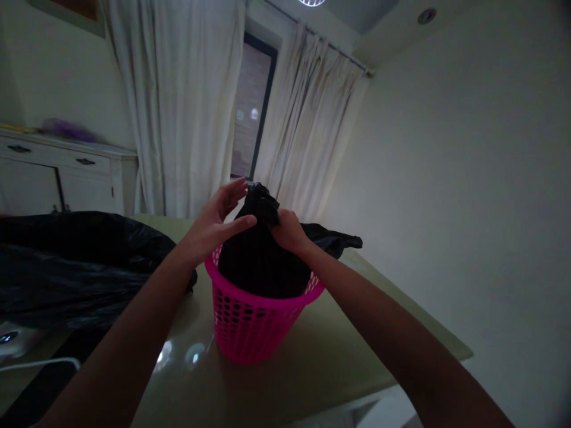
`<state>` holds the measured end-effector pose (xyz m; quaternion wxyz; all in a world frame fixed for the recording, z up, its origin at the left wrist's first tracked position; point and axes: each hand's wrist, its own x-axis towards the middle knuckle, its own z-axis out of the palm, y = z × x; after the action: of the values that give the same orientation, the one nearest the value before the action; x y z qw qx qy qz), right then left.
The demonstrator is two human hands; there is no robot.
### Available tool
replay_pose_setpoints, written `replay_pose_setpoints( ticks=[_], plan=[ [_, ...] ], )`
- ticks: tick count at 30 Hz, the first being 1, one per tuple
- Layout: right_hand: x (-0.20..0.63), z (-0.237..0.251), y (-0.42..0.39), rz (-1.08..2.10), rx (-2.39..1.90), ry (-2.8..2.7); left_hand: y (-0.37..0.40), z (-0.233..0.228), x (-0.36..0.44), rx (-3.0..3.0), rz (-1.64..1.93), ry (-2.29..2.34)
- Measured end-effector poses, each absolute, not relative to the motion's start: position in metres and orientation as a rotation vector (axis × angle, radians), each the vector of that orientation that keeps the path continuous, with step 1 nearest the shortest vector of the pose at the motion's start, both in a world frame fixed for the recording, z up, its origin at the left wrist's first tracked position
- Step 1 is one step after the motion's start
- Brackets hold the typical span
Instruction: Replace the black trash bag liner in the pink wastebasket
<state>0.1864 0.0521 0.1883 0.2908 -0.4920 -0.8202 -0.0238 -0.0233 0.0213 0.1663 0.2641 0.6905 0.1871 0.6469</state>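
Standing in a pink basket [250,321] on the tabletop [339,362], a black bag [261,261] fills the basket's mouth and rises above the rim, its gathered neck [262,205] drawn up to a bunched tip. The right hand [289,230] is closed around the neck just below the tip, pinching the gathered plastic on the side nearer the plain wall. The left hand [218,220] is spread, fingers extended and slightly curved, the thumb lying against the upper flank of the bag and the fingertips close beside the bunched tip without clearly gripping it. The step in hand appears to be the gathering and closing of the bag's mouth. The next move likely calls for the left hand to close on the neck opposite the right so the plastic can be twisted or knotted, with the basket kept from tipping. The bag's long axis runs near vertical, base down in the basket and neck pointing up toward the curtains [196,101]. A loose flap of the plastic [334,239] trails past the right wrist. A second heap of black plastic [75,261] lies on the tabletop, left of the basket.
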Motion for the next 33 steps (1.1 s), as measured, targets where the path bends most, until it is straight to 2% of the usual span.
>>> replay_pose_setpoints(
  ticks=[5, 9, 13, 18, 20, 23, 25, 27, 30, 33],
  plan=[
    [0.172, 0.194, 0.042, -0.102, -1.047, -2.349, 0.016, 0.153, -0.022, 1.934, 1.587, 0.606],
    [0.173, 0.209, 0.019, -0.054, -0.835, -2.565, 0.001, 0.154, -0.022, 1.599, 1.663, 0.562],
    [0.216, 0.227, 0.018, -0.196, -1.076, -2.647, -0.002, 0.158, -0.024, 1.139, 1.843, 0.467],
    [0.281, 0.252, 0.026, -0.316, -1.615, -2.481, 0.003, 0.162, -0.025, 1.118, 1.912, 0.428],
    [0.294, 0.263, 0.019, -0.187, -1.597, -2.379, 0.003, 0.16, -0.025, 1.221, 1.963, 0.478],
    [0.303, 0.272, 0.001, 0.113, -1.159, -2.045, 0.003, 0.157, -0.026, 1.403, 2.054, 0.659],
    [0.31, 0.269, -0.007, 0.2, -0.967, -1.832, 0.003, 0.157, -0.028, 1.456, 2.08, 0.75],
    [0.32, 0.258, -0.007, 0.281, -1.01, -1.788, 0.004, 0.158, -0.029, 1.452, 2.087, 0.755],
    [0.328, 0.233, 0.0, 0.578, -1.142, -1.911, 0.002, 0.161, -0.028, 1.419, 2.086, 0.66],
    [0.312, 0.212, 0.007, 0.838, -1.058, -1.934, -0.006, 0.162, -0.026, 1.379, 2.0, 0.54]
  ],
)
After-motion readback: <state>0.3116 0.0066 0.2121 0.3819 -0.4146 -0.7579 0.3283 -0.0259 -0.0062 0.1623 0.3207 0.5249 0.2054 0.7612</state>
